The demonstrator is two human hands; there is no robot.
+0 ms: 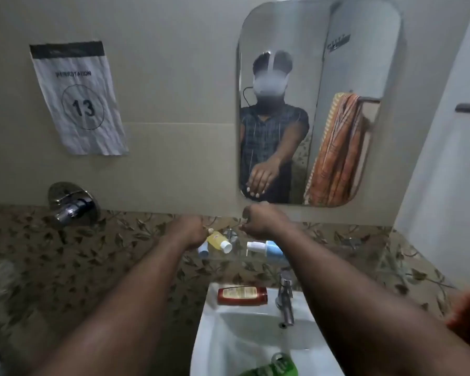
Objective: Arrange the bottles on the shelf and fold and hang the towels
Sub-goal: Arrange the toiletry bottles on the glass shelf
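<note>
Yellow bottle point(219, 241) toppled on the glass shelf point(228, 258) below the mirror point(350, 63).
The left hand point(188, 232) curls round its base, probably to stand it up; the right hand point(261, 223) is curled above the blue bottle point(272, 248), any hold unclear.

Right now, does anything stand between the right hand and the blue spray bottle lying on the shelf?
Nothing visible does. The right hand hangs above the blue spray bottle, which lies on its side on the glass shelf; the yellow bottle lies to the left, by the left hand.
</note>
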